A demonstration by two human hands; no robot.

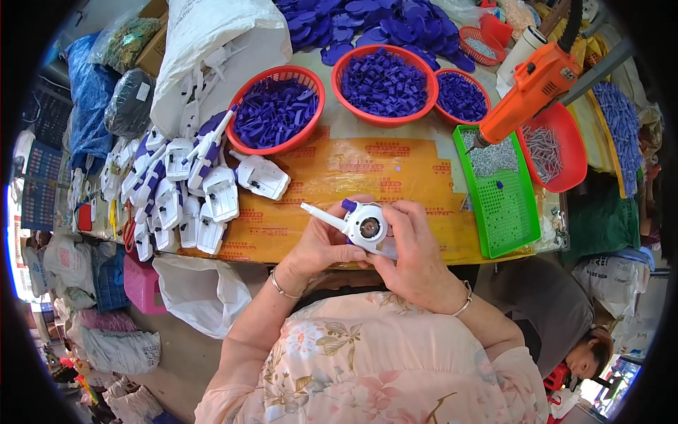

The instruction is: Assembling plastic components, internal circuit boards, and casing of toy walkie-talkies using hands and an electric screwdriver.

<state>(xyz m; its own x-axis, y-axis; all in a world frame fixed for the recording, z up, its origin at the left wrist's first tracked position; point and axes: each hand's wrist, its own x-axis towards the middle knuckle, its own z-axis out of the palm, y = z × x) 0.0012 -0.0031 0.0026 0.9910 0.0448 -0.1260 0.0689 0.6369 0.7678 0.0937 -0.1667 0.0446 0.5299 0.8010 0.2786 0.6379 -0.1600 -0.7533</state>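
Note:
Close to my body, over the table's front edge, both hands hold a white plastic housing (368, 223) with a thin white spout and a small blue-purple piece on top. A dark round opening with something metallic inside faces up. My left hand (318, 247) grips the spout side, its thumb along the lower edge. My right hand (413, 254) is closed round the other side, fingers on the top rim. To the left, a pile of similar white and blue housings (179, 159) lies on the table, and one white housing (263, 177) sits apart beside it.
Red baskets of small blue parts (385, 81) line the back, before a heap of blue discs (367, 25). At right, an orange electric screwdriver (526, 92) hangs over a green tray (512, 222) of screws. A red bin (554, 148) holds metal pins. A person (558, 311) bends at right.

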